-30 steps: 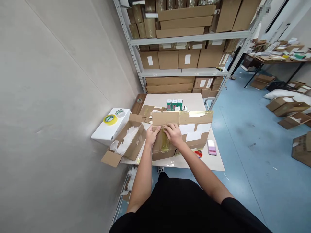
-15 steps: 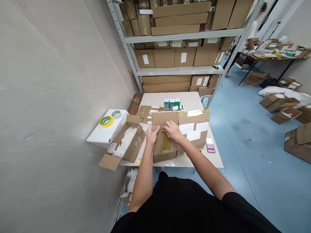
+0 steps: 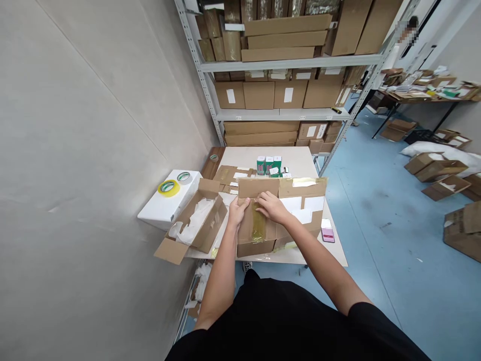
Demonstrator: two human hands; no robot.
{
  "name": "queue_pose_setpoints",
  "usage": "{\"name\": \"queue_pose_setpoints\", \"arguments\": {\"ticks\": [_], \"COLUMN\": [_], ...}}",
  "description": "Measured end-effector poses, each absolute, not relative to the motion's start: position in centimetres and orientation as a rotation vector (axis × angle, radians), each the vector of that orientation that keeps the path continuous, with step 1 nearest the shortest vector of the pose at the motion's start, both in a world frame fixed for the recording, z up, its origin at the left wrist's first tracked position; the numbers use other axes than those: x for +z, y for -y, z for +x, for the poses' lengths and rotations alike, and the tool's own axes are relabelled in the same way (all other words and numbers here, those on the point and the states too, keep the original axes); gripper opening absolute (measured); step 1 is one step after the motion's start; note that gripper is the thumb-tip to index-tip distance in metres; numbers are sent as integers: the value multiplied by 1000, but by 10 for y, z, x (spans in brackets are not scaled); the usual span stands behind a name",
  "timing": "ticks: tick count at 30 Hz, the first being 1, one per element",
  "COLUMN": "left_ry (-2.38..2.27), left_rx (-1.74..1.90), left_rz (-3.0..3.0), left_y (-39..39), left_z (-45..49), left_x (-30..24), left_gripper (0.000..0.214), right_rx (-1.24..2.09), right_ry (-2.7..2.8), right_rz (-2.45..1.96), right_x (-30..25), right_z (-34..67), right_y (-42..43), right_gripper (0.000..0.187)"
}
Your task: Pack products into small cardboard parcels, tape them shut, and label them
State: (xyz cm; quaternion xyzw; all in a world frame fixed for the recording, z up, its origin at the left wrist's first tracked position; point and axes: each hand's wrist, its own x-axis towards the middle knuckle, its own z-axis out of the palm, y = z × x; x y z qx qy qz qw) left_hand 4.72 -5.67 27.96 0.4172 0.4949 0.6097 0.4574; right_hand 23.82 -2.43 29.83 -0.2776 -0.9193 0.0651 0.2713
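A brown cardboard box (image 3: pixel 246 235), its panels spread toward the far side, stands near the table's front edge. My left hand (image 3: pixel 237 212) is closed on its left edge, thumb on the near face. Curled over the same face, my right hand (image 3: pixel 272 206) has its fingertips pinched at the upper end of a strip of shiny packing tape (image 3: pixel 258 228); the exact hold is partly hidden by the fingers. White labels (image 3: pixel 302 215) are stuck on the right-hand panel. Left of it, an open carton (image 3: pixel 214 225) holds white packing paper (image 3: pixel 197 218).
Tape rolls (image 3: pixel 168 188) lie on a white box (image 3: pixel 154 210) at the left. Small green boxes (image 3: pixel 269 163) and flattened cardboard (image 3: pixel 227 175) sit at the table's back. A pink item (image 3: pixel 328 234) is on the right. A loaded shelf (image 3: pixel 285 114) stands behind; a person (image 3: pixel 393 57) is far right.
The view has tilted and shifted slightly. Both hands stay at the cardboard box, with the right fingers at the tape's upper end; more of the tape strip shows.
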Motion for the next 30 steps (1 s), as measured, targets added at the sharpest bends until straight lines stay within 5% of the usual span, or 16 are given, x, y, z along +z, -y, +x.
{"name": "queue_pose_setpoints", "arguments": {"ticks": [25, 30], "left_ry": [-1307, -1298], "left_rx": [1549, 1563], "left_rz": [978, 1099], "left_y": [53, 54], "left_z": [53, 58], "left_x": [273, 281], "left_gripper": [55, 51], "right_rx": [212, 236], "right_ry": [2535, 2210], "right_rz": [-803, -1286], "right_x": [293, 308], "right_z": [232, 227], "right_y": [17, 37], "right_gripper": [5, 33]}}
